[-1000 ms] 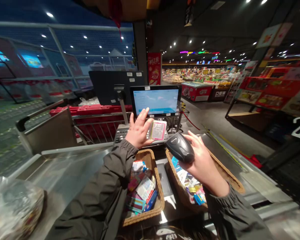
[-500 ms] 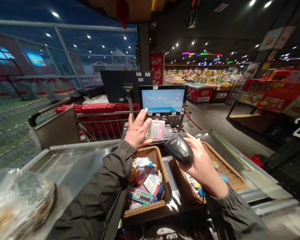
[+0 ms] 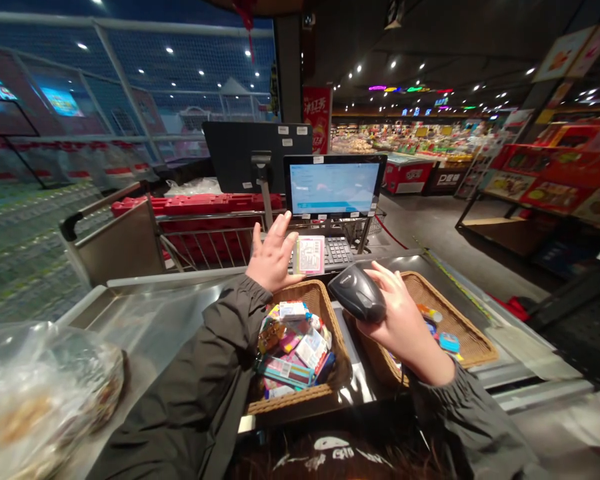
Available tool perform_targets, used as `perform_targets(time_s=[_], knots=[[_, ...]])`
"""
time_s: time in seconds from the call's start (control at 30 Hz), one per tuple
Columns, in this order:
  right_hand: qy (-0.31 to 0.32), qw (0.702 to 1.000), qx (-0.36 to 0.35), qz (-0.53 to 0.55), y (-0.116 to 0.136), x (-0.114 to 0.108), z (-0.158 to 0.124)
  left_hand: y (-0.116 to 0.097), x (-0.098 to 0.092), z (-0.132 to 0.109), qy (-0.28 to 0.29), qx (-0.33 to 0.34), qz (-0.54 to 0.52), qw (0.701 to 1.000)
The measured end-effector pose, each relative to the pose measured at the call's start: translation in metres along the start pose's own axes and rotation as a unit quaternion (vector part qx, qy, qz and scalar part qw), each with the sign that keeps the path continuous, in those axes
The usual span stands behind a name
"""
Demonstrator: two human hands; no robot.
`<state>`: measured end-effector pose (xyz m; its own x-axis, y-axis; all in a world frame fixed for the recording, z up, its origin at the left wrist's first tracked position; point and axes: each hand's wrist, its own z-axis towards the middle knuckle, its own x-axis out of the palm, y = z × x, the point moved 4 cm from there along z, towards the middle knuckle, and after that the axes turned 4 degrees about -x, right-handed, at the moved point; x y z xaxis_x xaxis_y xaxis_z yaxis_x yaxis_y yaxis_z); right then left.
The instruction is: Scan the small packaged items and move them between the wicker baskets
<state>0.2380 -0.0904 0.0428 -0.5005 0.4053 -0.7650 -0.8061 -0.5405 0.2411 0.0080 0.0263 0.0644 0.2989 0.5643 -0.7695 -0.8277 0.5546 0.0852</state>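
My left hand (image 3: 273, 255) holds a small flat pack (image 3: 310, 255) with a pink border and a barcode. The pack sits between thumb and forefinger, while the other fingers stretch upward. In my right hand (image 3: 400, 320) is a black barcode scanner (image 3: 359, 292), its head tilted toward the pack. Below my left hand stands a wicker basket (image 3: 341, 347) full of small, colourful boxed and wrapped goods (image 3: 293, 353). A second wicker basket (image 3: 473, 337), with fewer items, lies partly hidden behind my right hand. Behind the pack, a keyboard (image 3: 337, 250) is partly covered.
A lit screen (image 3: 335, 187) stands behind the keyboard, beside the dark back of another monitor (image 3: 255, 157). Clear plastic bags (image 3: 40, 393) with food lie on the metal counter (image 3: 155, 313) at left. A shopping trolley (image 3: 215, 237) and red crates stand beyond.
The view has shifted slightly, showing more of the right basket's contents. Both hands keep nearly the same pose, the pack still in the left and the scanner in the right.
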Motion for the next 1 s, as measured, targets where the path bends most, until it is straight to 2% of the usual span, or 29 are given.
perform_targets(time_s=[0.23,0.5,0.77,1.0], knots=[[0.017,1.000,0.000,0.001,0.004,0.010,0.000,0.009,0.005,-0.011,0.024,-0.022,-0.001,0.999],[0.025,1.000,-0.001,0.006,0.007,0.017,0.000,0.012,0.010,-0.027,0.033,-0.014,-0.002,0.999],[0.030,0.999,0.001,0.022,0.010,0.021,-0.001,0.011,0.012,-0.040,0.074,-0.031,-0.007,0.997],[0.064,0.997,0.035,0.037,0.005,0.034,-0.013,0.008,0.030,-0.062,0.130,-0.020,-0.008,0.991]])
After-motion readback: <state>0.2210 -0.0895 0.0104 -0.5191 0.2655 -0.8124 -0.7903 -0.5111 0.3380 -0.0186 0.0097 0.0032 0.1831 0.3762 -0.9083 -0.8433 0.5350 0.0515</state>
